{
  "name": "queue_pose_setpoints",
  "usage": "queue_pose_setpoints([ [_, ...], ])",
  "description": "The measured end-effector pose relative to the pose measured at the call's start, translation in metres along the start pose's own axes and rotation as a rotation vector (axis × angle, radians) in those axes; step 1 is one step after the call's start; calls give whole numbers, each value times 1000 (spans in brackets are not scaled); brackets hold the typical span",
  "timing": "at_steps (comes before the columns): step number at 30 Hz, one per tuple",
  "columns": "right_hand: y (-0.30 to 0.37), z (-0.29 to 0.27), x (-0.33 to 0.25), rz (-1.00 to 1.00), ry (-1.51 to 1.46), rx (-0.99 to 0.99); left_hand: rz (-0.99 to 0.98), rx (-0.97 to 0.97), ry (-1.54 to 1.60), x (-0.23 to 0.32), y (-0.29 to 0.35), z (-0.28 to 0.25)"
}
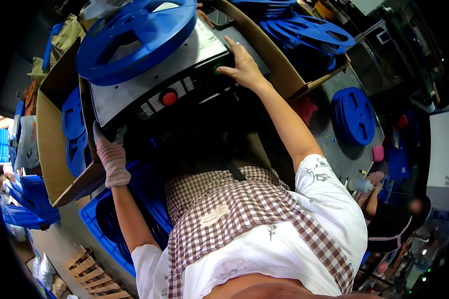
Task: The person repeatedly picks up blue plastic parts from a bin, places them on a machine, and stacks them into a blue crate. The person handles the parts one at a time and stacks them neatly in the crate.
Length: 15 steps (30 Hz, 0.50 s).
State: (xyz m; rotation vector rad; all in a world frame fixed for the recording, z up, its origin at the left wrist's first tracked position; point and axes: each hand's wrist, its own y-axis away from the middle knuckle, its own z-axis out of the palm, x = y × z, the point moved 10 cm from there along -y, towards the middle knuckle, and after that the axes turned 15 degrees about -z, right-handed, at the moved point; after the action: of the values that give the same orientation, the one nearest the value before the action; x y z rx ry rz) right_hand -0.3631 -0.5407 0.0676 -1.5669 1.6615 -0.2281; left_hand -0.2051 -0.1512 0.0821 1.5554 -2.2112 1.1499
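Observation:
A grey machine with a black front panel (149,79) stands before me, a large blue reel (134,37) lying flat on its top. My right hand (242,65) is bare and rests on the panel's right end, thumb on a small green button (217,69). A red round button (169,96) sits mid-panel. My left hand (111,152) wears a striped knit glove and grips the machine's lower left edge, beside a cardboard box (52,149) holding blue reels (75,132).
A second cardboard box with blue reels (309,32) stands at the right. A stack of blue reels (354,114) lies on the grey table. Blue crates (105,224) sit below left, a wooden pallet (92,274) on the floor. Another person (389,219) is lower right.

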Motion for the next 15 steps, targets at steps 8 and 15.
queue_pose_setpoints([
  [8,-66,-145,97,-113,474,169,-157,-93,262,-10,26,-36],
  [15,-8,-161,197,300,883,-535,-26,-173,400,37,75,-39],
])
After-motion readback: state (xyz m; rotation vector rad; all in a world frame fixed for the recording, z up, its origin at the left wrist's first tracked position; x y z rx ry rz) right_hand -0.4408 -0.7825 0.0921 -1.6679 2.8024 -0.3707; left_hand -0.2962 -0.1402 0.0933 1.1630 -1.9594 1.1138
